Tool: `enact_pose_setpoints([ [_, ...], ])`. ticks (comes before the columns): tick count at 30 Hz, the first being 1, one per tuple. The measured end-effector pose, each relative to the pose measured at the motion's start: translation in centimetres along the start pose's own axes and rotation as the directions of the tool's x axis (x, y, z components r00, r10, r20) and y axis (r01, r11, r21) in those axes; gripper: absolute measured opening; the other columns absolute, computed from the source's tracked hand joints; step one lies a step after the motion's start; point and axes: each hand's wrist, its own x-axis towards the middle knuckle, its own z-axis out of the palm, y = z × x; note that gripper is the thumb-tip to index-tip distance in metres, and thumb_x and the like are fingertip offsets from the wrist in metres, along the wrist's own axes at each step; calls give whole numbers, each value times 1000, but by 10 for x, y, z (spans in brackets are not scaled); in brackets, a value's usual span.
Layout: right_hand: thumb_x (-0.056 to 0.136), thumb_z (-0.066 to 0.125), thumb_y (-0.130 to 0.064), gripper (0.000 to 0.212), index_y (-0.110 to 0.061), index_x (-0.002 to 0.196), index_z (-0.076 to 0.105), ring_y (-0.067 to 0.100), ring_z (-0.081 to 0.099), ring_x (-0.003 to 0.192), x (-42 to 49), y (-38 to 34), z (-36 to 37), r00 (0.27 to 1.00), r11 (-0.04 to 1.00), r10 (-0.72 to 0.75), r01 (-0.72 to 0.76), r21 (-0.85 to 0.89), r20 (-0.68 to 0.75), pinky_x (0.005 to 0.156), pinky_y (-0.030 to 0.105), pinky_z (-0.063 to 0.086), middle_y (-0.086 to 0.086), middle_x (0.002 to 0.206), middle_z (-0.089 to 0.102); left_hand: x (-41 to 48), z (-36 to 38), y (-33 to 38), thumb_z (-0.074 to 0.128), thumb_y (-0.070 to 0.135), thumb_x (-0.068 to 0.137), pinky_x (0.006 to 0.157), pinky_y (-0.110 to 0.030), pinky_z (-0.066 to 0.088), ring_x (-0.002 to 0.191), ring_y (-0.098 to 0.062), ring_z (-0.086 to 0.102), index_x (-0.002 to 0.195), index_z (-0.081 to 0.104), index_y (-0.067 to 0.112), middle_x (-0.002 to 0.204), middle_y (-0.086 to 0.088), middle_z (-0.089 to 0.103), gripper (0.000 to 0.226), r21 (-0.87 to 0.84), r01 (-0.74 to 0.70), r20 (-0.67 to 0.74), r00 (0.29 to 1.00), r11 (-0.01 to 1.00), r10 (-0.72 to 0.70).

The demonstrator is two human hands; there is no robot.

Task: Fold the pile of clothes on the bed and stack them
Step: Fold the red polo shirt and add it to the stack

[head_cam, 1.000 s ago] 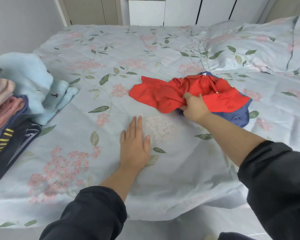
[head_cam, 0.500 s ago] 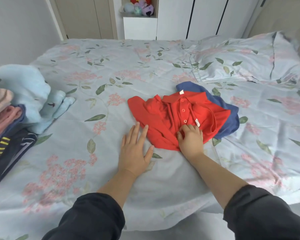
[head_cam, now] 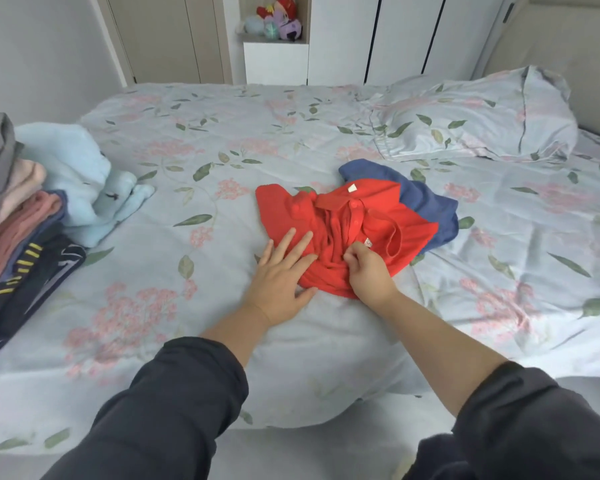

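- Red polo shirt (head_cam: pixel 347 226) lies crumpled on the bed (head_cam: pixel 222 140), blue garment (head_cam: pixel 430 202) under its 2 o'clock edge.
- Left hand (head_cam: pixel 281 275), fingers straight, presses its 8 o'clock edge.
- Right hand (head_cam: pixel 369 273) pinches fabric at 6 o'clock.

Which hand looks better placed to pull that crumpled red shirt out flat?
Probably the right hand: its fingers pinch the bunched cloth near the middle of the red shirt. The left hand lies flat with straight fingers on the shirt's edge, better suited to holding it down.
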Motion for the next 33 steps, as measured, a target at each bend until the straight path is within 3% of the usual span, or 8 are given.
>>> enact_pose_setpoints([
  [6,92,55,-8,9,-5,100,59,26,58,88,-28,-5,-11,993,1000,-7,4,29,117,70,19,34,4,91,61,-4,-9,12,64,24,84,91,-35,38,106,-30,58,101,63,9,102,-12,65,23,-78,171,48,985,982,-168],
  [10,83,69,-20,64,-17,140,39,12,50,109,-31,1,-22,933,995,84,-96,18,349,78,1,34,-4,125,49,-2,-22,27,58,43,87,66,-33,40,87,-31,63,96,60,19,88,-9,67,26,114,291,15,955,950,-295],
  [14,74,76,-29,66,-24,134,50,29,16,144,-22,8,-30,958,910,136,-20,-413,252,115,39,14,12,156,19,-5,-38,36,60,49,85,67,-30,37,93,-29,63,85,60,21,91,-3,68,28,90,380,105,915,920,-389],
  [20,71,48,13,29,-8,84,63,22,58,81,-30,-15,-34,989,998,-8,18,-63,147,72,26,42,5,78,61,2,-82,37,61,52,86,51,-24,35,47,-6,41,51,44,21,45,13,37,49,-373,515,646,741,772,-182],
  [23,70,40,17,39,-17,68,60,12,51,66,-32,-34,-48,950,999,-20,9,35,311,57,16,37,-5,65,57,-1,-87,38,55,35,95,58,-22,49,61,-15,66,70,66,18,58,4,64,32,-638,569,481,821,520,-308],
  [26,69,36,20,49,-19,77,65,8,57,64,-32,-36,-64,881,997,48,-67,24,471,53,13,42,1,74,64,4,-76,30,54,28,94,90,-32,48,104,-22,64,110,68,17,105,-4,71,23,-488,492,68,845,721,-530],
  [30,78,41,12,46,-8,111,65,20,58,108,-14,-19,-68,972,979,203,-198,52,-119,82,18,44,8,117,64,9,-53,35,56,58,85,109,-34,35,134,-21,42,151,23,26,146,-2,45,80,-448,617,403,785,647,-471],
  [33,88,58,-28,56,-9,138,41,36,41,129,-3,6,-58,878,876,467,-476,-81,-102,107,44,33,15,142,44,15,-34,42,61,66,75,105,-37,39,130,-26,46,152,12,28,143,-4,47,99,-366,631,431,767,684,-476],
])
